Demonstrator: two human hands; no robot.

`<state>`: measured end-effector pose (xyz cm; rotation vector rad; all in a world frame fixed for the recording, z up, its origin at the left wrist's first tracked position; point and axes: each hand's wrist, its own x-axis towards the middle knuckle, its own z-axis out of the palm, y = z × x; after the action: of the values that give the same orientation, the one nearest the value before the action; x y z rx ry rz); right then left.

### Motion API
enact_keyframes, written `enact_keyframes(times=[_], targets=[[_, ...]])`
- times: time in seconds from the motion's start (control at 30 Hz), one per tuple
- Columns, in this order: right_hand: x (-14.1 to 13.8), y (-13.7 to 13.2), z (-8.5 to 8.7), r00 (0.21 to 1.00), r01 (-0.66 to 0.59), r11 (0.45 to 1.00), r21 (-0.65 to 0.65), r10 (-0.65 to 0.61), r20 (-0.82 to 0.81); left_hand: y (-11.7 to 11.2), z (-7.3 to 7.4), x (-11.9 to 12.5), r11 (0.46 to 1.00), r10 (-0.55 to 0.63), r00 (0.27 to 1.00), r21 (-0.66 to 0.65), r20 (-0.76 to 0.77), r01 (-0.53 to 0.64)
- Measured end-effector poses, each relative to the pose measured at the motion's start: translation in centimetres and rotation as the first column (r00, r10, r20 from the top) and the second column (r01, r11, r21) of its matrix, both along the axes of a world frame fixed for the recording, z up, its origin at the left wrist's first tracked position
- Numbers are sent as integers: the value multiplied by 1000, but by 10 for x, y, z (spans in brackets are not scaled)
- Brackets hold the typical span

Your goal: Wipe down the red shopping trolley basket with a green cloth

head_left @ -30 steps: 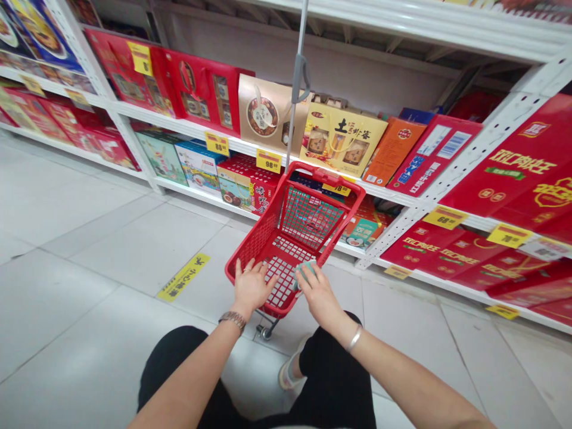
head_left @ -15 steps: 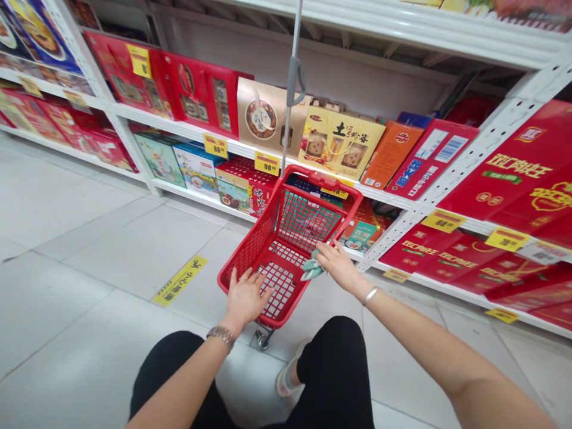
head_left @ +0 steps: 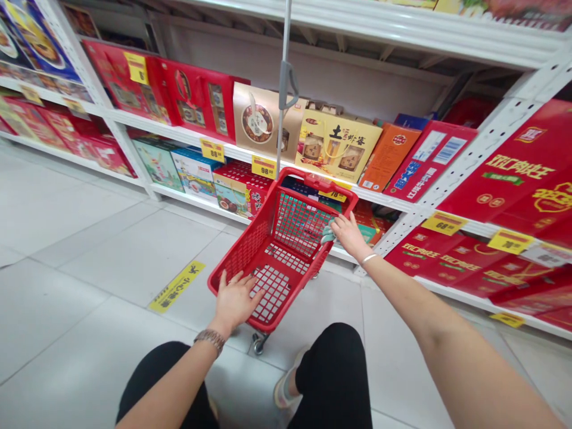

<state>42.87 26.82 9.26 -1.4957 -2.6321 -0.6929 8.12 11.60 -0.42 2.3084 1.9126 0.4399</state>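
A red plastic shopping basket (head_left: 250, 244) on wheels stands in front of my knees, with mesh sides and a gridded floor. My left hand (head_left: 236, 301) lies over its near end, fingers spread and nothing held. At the far right part of the rim is my right hand (head_left: 349, 236), its fingers closed on a light-green and white cloth (head_left: 328, 233). The cloth presses against the rim there, and most of it is hidden by the fingers. Inside the basket only the red floor and walls show.
White shelving (head_left: 393, 202) runs close behind the basket. It carries a beige gift box (head_left: 255, 122), a yellow gift box (head_left: 337, 143) and several red boxes (head_left: 513, 167). A grey pole (head_left: 283, 83) rises behind the rim. A yellow floor sticker (head_left: 177, 287) is on the tiles at left.
My right hand has moved with the cloth along the right rim, away from me toward the far corner. My left hand stays over the near end, a little farther left in view.
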Motion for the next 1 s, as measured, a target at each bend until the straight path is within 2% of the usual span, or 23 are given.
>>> enact_keyframes(times=[0.13, 0.3, 0.43, 0.53, 0.67, 0.77, 1.0], targets=[[-26, -16, -25, 996, -48, 998, -51, 44, -83, 7, 0, -2, 1000, 16, 1000, -22, -13, -16], [-51, -44, -51, 977, -102, 994, -31, 95, -193, 12, 2, -4, 998, 20, 998, -57, -51, -23], [-68, -72, -64, 960, -153, 987, -57, 135, -244, 11, 4, -5, 998, 11, 998, -54, -60, -14], [-78, -93, -68, 943, -228, 970, -79, 200, -264, 8, 5, -7, 999, 0, 999, -49, -49, -2], [-78, -102, -60, 933, -317, 945, -73, 298, -202, 5, 4, -14, 998, -28, 998, -61, -56, 24], [-67, -86, -46, 940, -323, 944, -61, 313, -133, 2, 2, -23, 996, -64, 996, -63, -69, 60], [-37, -26, -9, 990, -99, 995, 15, 100, -101, -3, -11, -61, 985, -171, 985, -45, -32, 169]])
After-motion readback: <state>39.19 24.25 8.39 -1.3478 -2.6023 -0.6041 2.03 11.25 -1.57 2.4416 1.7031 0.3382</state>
